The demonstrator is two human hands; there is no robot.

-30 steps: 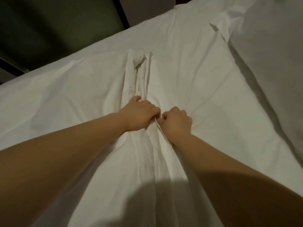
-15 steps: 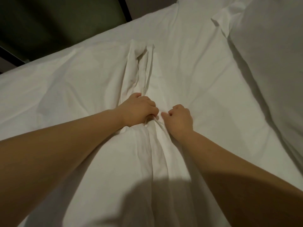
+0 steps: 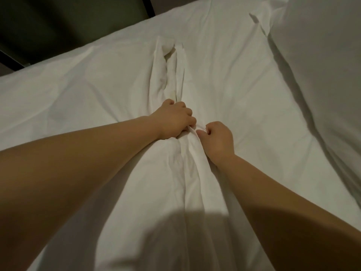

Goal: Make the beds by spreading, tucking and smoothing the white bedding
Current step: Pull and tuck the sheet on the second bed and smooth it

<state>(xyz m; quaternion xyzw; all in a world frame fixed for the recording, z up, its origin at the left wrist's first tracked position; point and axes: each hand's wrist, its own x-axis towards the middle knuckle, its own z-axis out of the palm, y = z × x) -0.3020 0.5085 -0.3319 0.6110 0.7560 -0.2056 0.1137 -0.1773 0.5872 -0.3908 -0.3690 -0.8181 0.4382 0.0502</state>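
The white bedding (image 3: pixel 234 90) is shown spread over the bed, filling most of the view from the lower edge to the far side of the mattress. Along its middle a gathered ridge (image 3: pixel 192 153) of cloth is raised. It runs from the lower foreground up between the two hands and ends in a bunched fold (image 3: pixel 170 67) beyond them. The ridge is gripped from both sides. The left hand (image 3: pixel 173 122) is seen with its fingers curled over the fabric on the left flank. The right hand (image 3: pixel 218 140) is closed like a fist on the right flank, with cloth pinched between thumb and curled fingers. The hands are set just beside each other, with only the fold between them. Both forearms are bare and are extended from the lower corners. Shallow creases are spread outward from the gripped point. A pillow (image 3: pixel 322 79) is laid at the right side of the bedding, partly in shade. A rounded shadow (image 3: pixel 195 237) is cast on the cloth in the lower foreground. Dark surroundings (image 3: pixel 58 24) are visible past the far edge at upper left, crossed by a dark bar (image 3: pixel 148 5).
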